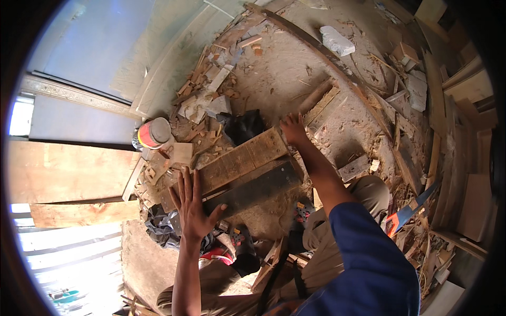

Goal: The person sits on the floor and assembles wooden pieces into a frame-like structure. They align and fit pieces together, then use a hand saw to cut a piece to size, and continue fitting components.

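In front of me lies a worn brown wooden plank (240, 160), slanting up to the right. Alongside its near edge runs a dark, nearly black board (255, 188), and a dark gap shows between part of the two. My left hand (194, 213) is over the left end of these boards, its fingers spread and its thumb stretched toward the dark board. At the plank's far right end is my right hand (293, 129), fingers apart beside the corner. Whether either palm presses on the wood I cannot tell. A black plastic bag (242, 126) lies just beyond the plank.
A paint can (154, 133) stands at the left among wood scraps (211, 102). At the right, a handsaw (408, 210) with an orange-and-blue handle lies by my knee. A long curved beam (337, 63) crosses the dirt floor beyond. Crumpled black plastic (161, 226) lies near my left forearm.
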The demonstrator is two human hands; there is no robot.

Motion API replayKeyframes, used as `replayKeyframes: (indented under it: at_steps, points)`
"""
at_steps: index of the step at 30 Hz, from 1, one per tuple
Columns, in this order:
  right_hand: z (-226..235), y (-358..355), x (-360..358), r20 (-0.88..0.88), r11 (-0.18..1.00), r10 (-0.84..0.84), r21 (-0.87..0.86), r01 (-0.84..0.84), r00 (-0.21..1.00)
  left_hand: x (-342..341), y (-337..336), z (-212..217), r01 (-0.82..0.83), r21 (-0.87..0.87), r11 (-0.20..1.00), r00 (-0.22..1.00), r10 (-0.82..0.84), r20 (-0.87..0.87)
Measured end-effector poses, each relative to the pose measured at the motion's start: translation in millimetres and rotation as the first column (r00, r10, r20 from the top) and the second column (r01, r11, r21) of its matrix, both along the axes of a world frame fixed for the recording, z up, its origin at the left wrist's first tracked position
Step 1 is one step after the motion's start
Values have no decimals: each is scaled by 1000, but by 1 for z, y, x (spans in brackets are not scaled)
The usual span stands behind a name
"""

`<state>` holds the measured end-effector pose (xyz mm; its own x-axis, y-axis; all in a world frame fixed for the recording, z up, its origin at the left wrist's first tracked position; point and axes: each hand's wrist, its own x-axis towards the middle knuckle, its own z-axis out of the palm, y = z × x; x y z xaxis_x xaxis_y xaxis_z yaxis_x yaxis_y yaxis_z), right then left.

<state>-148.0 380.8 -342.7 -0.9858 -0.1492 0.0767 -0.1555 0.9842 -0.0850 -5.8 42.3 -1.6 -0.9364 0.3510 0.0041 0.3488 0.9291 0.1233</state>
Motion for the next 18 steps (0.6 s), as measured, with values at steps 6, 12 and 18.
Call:
replayKeyframes:
  at_steps: [6,12,18]
  points:
    - [3,13,-21,172,999,-7,38,0,985,-7,9,-8,25,3,1000,1000,-25,0]
    - [102,55,-28,-275,967,-31,-251,-40,961,5,3,-3,19,29,999,999,-18,-30]
    - [205,182,7,-292,243,-486,-950,-194,823,17,10,1,27,14,1000,999,-26,-31]
